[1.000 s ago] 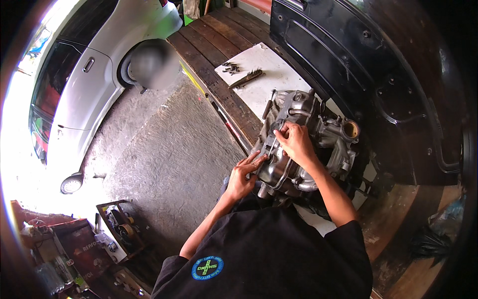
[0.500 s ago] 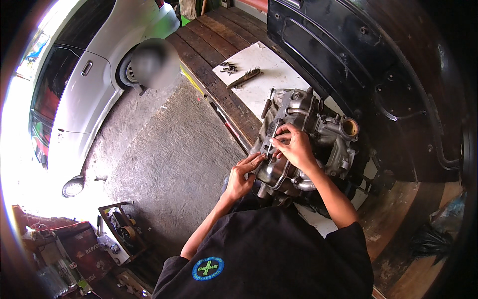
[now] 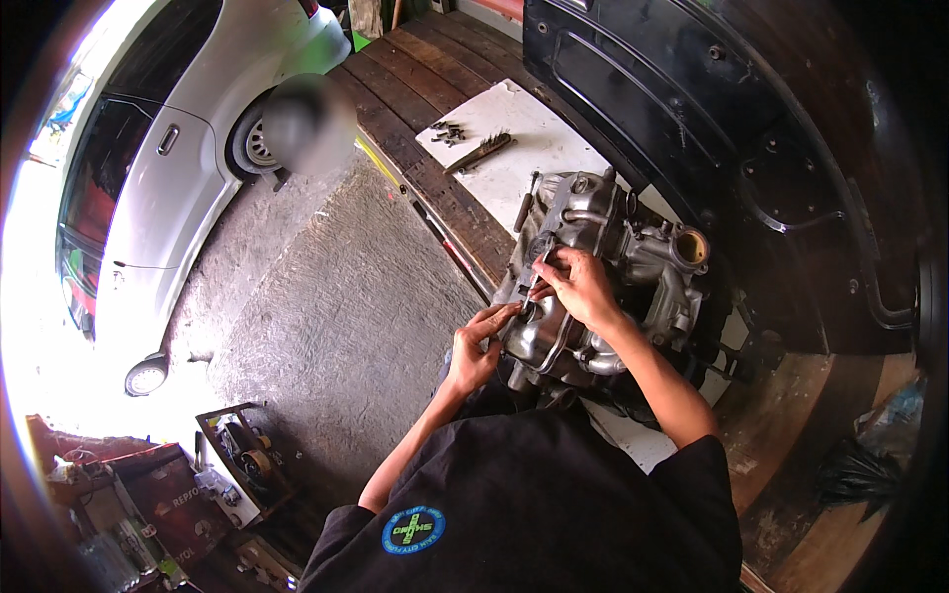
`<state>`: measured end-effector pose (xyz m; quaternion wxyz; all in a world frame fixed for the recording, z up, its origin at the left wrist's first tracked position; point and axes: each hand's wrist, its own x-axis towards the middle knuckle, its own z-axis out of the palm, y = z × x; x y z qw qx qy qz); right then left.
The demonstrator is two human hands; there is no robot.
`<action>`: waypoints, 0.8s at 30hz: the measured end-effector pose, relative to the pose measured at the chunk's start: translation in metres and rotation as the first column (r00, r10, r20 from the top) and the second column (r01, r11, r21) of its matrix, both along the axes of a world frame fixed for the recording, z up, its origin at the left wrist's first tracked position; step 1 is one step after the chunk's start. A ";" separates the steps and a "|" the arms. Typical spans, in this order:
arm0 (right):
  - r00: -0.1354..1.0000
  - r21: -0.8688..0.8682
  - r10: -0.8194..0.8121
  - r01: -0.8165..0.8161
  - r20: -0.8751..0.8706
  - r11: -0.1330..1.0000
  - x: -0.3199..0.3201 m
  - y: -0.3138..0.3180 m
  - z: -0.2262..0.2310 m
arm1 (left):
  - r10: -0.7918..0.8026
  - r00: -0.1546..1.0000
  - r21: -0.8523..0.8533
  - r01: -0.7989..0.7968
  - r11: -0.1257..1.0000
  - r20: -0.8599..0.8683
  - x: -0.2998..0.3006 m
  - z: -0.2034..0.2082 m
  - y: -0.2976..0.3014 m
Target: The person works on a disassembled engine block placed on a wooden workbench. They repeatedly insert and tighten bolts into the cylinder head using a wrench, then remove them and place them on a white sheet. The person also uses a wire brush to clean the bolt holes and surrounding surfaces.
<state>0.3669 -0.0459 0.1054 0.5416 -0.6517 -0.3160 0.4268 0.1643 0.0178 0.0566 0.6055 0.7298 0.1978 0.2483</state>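
Observation:
A greasy metal engine (image 3: 542, 334) with cast pipes and a round opening stands in front of me on the bench. My right hand (image 3: 578, 287) is over its near left side, fingers pinched on a thin metal rod (image 3: 535, 281) that points down to the engine; its lower end is hard to make out. Just left of it, my left hand (image 3: 476, 348) reaches in with fingers stretched, the tips touching the engine's edge beside a small dark gap. Nothing shows in that hand.
Behind the engine, a white board (image 3: 554, 148) bears a wire brush (image 3: 480, 153) and several small bolts (image 3: 448, 132). A large black panel (image 3: 682, 148) rises at the right. Left are a concrete floor (image 3: 326, 296), a silver car (image 3: 163, 188) and a crate of parts (image 3: 242, 460).
My right hand has shifted slightly down and left, and the thin rod shows less between its fingers. My left hand stays at the engine's edge. The view has shifted a little.

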 end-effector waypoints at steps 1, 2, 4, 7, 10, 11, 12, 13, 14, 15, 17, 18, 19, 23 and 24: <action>1.000 0.002 0.006 -0.006 0.015 1.000 -0.001 0.000 0.001 | 0.004 1.000 -0.015 -0.004 1.000 0.002 0.000 -0.001 -0.001; 1.000 0.003 0.012 -0.012 0.029 1.000 -0.001 0.001 0.002 | 0.007 1.000 -0.029 -0.007 1.000 0.004 0.000 -0.002 -0.002; 1.000 0.019 0.018 -0.018 0.000 1.000 0.000 0.001 0.001 | 0.009 1.000 -0.100 -0.008 0.995 0.007 0.001 -0.004 -0.002; 0.992 0.057 0.017 -0.009 -0.127 0.998 0.002 -0.001 -0.003 | -0.011 1.000 -0.171 0.014 0.985 0.019 0.000 -0.007 0.000; 0.978 0.066 0.000 0.014 -0.210 0.998 0.002 -0.003 -0.001 | -0.030 0.999 -0.204 0.035 0.978 0.028 0.000 -0.005 0.002; 0.978 0.063 -0.008 0.022 -0.210 0.998 0.002 -0.005 -0.002 | -0.036 0.999 -0.211 0.041 0.977 0.030 0.000 -0.004 0.002; 0.977 0.060 -0.017 0.030 -0.211 0.998 0.001 -0.007 -0.002 | -0.038 0.999 -0.215 0.043 0.976 0.028 0.000 -0.005 0.002; 0.979 0.057 -0.021 0.034 -0.204 0.998 -0.001 -0.007 0.002 | -0.038 0.999 -0.219 0.042 0.975 0.025 0.000 -0.007 0.002; 0.980 0.055 -0.026 0.037 -0.198 0.998 -0.004 -0.008 0.008 | -0.037 0.999 -0.223 0.041 0.974 0.022 0.000 -0.007 0.002; 0.981 0.052 -0.030 0.041 -0.191 0.998 -0.006 -0.009 0.012 | -0.034 0.999 -0.235 0.036 0.971 0.015 -0.001 -0.007 0.002; 0.981 0.056 -0.021 0.033 -0.193 0.998 -0.006 -0.012 0.014 | -0.033 0.999 -0.260 0.032 0.965 -0.001 -0.001 -0.003 0.002; 0.981 0.058 -0.017 0.029 -0.195 0.998 -0.005 -0.014 0.014 | -0.040 0.999 -0.286 0.041 0.957 0.010 -0.001 -0.004 0.003; 0.977 0.066 0.000 0.015 -0.213 0.998 -0.004 -0.016 0.014 | -0.047 0.999 -0.311 0.052 0.949 0.023 0.000 -0.004 0.004; 0.972 0.093 0.068 -0.048 -0.223 0.995 -0.002 -0.020 0.018 | -0.057 0.998 -0.380 0.068 0.922 0.041 0.000 -0.006 0.006; 0.974 0.099 0.085 -0.065 -0.211 0.993 -0.002 -0.021 0.020 | -0.052 0.998 -0.386 0.062 0.920 0.037 0.000 -0.006 0.006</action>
